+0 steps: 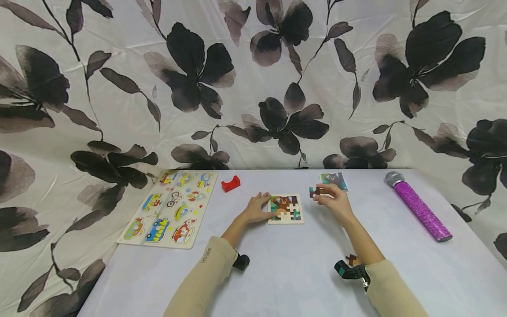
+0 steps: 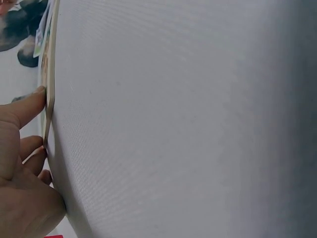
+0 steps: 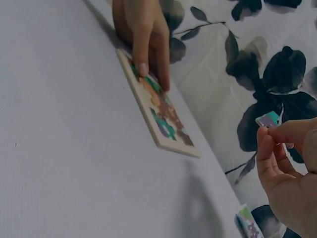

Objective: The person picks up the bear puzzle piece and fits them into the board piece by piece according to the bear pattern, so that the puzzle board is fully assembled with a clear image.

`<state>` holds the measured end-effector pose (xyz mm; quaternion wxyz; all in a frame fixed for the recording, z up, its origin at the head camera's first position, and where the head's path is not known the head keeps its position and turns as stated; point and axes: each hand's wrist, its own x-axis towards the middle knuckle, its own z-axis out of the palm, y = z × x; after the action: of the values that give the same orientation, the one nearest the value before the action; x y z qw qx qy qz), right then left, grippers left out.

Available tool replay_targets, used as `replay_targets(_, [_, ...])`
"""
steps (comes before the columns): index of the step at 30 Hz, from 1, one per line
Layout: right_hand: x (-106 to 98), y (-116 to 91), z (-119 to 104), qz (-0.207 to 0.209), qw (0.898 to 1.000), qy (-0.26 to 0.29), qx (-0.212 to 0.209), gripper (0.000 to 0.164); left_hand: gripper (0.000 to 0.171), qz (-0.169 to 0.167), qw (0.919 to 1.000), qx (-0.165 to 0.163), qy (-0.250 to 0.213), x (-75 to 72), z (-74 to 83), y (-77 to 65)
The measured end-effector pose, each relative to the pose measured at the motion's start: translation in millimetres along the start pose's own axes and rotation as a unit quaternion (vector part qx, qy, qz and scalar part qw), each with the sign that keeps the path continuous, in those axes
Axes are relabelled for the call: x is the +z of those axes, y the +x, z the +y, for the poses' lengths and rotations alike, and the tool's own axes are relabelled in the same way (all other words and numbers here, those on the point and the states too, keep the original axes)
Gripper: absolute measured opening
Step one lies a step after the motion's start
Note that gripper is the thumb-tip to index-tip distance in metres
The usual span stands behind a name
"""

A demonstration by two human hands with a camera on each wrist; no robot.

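A small square jigsaw board (image 1: 286, 222) with a pale wooden frame lies mid-table, showing a brown bear with some bare gaps at its right. My left hand (image 1: 257, 209) rests at the board's left side, thumb and forefinger extended onto it; in the left wrist view the thumb (image 2: 35, 101) touches its edge. To the right of the board, my right hand (image 1: 336, 203) pinches a puzzle piece (image 1: 313, 192) between thumb and fingertips. The right wrist view shows that piece (image 3: 269, 119) held above the table, teal and purple on its face.
Behind the right hand lies a picture card (image 1: 336, 179). A brown-orange piece (image 1: 351, 260) shows beside the right wrist camera (image 1: 349, 270). On the left are a vehicle puzzle board (image 1: 168, 211) and a red plastic part (image 1: 231, 183). A pink glittery microphone (image 1: 421, 211) lies at right.
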<state>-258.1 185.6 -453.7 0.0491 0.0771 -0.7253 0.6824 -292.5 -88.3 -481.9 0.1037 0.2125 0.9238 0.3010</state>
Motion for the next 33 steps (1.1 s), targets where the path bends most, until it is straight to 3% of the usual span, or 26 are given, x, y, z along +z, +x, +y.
replay_targets(8, [10,10,-3,0.023,1.0,-0.006,0.003,0.041,0.073,0.002,1.0,0.001,0.001,1.4,-1.6,1.8])
replay_targets(12, [14,13,-4,0.011,0.999,0.042,-0.005,0.042,0.073,0.003,1.0,0.001,0.002,1.7,-1.0,2.0])
replay_targets(17, [20,16,-7,0.003,0.994,0.105,0.019,0.049,0.073,0.006,1.0,0.0,0.0,1.0,-0.2,1.7])
replay_targets(27, [26,21,-1,0.022,0.998,0.049,0.011,0.041,0.073,0.005,1.0,0.001,0.002,0.3,-0.5,1.6])
replay_targets(33, [29,24,1,0.03,0.995,0.085,0.035,0.03,0.074,0.004,1.0,0.004,0.004,0.2,-0.4,1.4])
